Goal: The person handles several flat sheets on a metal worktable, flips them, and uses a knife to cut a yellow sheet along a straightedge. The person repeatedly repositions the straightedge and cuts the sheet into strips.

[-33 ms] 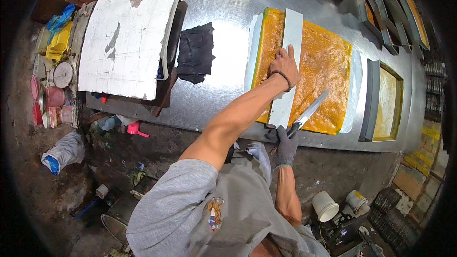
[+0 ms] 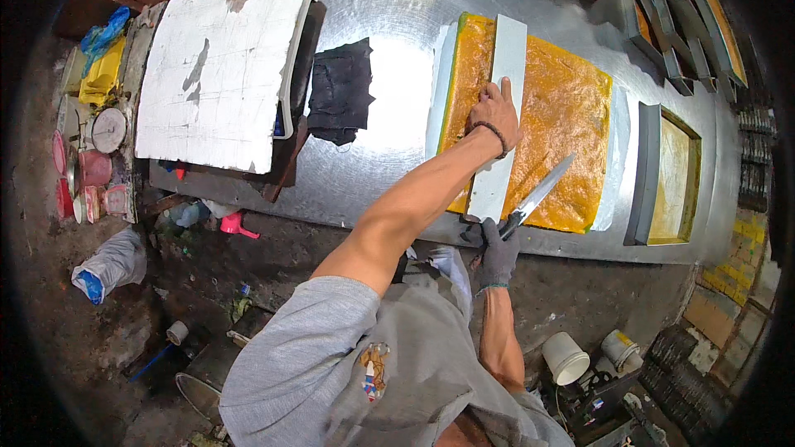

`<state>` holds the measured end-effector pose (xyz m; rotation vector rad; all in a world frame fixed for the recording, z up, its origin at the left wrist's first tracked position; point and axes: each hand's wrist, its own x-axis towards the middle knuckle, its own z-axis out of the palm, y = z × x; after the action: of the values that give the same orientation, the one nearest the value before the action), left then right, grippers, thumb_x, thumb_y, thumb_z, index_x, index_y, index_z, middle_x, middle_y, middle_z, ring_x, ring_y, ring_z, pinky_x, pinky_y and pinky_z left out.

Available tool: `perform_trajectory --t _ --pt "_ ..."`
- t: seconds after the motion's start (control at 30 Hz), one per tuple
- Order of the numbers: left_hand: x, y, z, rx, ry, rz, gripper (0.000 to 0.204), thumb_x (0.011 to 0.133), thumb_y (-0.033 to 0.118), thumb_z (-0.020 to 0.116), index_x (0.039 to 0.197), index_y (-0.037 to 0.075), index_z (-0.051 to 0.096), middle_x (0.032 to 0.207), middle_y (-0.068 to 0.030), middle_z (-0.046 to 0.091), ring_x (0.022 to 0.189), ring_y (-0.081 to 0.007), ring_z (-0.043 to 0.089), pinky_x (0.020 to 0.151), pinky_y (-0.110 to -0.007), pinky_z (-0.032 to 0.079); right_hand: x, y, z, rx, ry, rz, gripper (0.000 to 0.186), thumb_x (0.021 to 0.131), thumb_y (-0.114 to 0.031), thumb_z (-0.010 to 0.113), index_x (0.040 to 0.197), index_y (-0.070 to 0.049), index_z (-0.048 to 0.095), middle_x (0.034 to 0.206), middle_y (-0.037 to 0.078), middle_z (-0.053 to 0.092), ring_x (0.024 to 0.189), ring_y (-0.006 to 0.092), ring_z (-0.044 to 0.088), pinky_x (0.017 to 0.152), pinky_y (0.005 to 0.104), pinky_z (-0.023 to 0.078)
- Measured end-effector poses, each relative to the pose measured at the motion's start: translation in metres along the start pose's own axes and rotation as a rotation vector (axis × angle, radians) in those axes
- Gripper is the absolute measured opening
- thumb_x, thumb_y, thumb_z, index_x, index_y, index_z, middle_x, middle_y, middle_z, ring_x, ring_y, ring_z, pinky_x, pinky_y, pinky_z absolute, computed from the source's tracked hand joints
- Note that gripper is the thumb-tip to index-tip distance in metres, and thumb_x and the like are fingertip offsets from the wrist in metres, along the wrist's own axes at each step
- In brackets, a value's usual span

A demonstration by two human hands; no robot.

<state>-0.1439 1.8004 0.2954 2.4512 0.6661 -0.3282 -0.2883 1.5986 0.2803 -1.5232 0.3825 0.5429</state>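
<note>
An orange-yellow slab with a glossy, uneven top lies on a pale sheet on the metal table. Across its left part runs a long, flat grey-white strip, like a straightedge. My bare left hand, a dark bracelet at its wrist, holds the strip down, fingers partly bent over it. At the strip's near end my right hand, in a grey glove, is closed around the handle of a knife. The blade points away and to the right, over the slab's near part.
A black cloth lies left of the slab. Farther left stands a large white board. A rectangular frame rests at the right, and several metal frames are piled at the far right. The metal table's near edge runs before me.
</note>
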Motion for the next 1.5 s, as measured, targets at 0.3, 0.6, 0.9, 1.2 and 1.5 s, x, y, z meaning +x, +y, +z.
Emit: perform_trajectory --t 0.3,0.6,0.9,1.2,1.5 --pt "0.019 -0.005 -0.008 0.001 -0.058 0.028 0.126 0.075 0.05 0.088 0.158 -0.006 0.013 0.146 -0.0368 0.038 0.133 -0.0446 0.052 0.106 -0.045 0.051 -0.006 -0.021 0.013 0.072 0.003 0.042 0.022 0.092 -0.005 0.068 0.104 -0.005 0.049 0.082 0.01 0.064 0.064 0.0203 0.066 0.06 0.0355 0.057" --pt "0.029 -0.009 -0.012 -0.046 -0.144 0.023 0.123 0.072 0.037 0.092 0.158 -0.004 0.014 0.147 -0.0376 0.037 0.13 -0.0472 0.055 0.105 -0.047 0.052 0.008 0.0 -0.002 0.017 0.025 0.032 0.019 0.094 -0.006 0.068 0.103 -0.002 0.052 0.082 0.014 0.069 0.066 0.024 0.07 0.063 0.0365 0.059" --pt "0.031 -0.013 -0.005 -0.063 -0.096 0.038 0.121 0.073 0.035 0.091 0.159 -0.003 0.015 0.15 -0.0366 0.034 0.133 -0.047 0.052 0.106 -0.05 0.052 0.004 -0.006 0.008 0.046 0.04 -0.007 0.02 0.092 -0.005 0.069 0.099 -0.003 0.05 0.08 0.013 0.067 0.065 0.0232 0.068 0.065 0.0391 0.061" --pt "0.032 -0.018 0.002 -0.067 -0.063 0.061 0.122 0.074 0.035 0.091 0.159 -0.004 0.013 0.149 -0.0375 0.035 0.132 -0.0488 0.052 0.107 -0.049 0.051 0.001 -0.031 -0.004 -0.442 0.076 0.108 0.025 0.099 -0.01 0.061 0.121 -0.002 0.053 0.074 0.004 0.059 0.056 0.0144 0.057 0.055 0.0301 0.048" --pt "0.025 -0.015 -0.013 0.0 -0.124 0.091 0.129 0.071 0.034 0.093 0.159 -0.007 0.008 0.143 -0.0444 0.036 0.126 -0.0528 0.055 0.105 -0.05 0.051 0.056 -0.113 0.007 -0.722 -0.202 -0.491 0.064 0.1 -0.012 0.051 0.159 0.001 0.029 0.153 0.025 0.047 0.132 0.0314 0.054 0.11 0.0387 0.041"
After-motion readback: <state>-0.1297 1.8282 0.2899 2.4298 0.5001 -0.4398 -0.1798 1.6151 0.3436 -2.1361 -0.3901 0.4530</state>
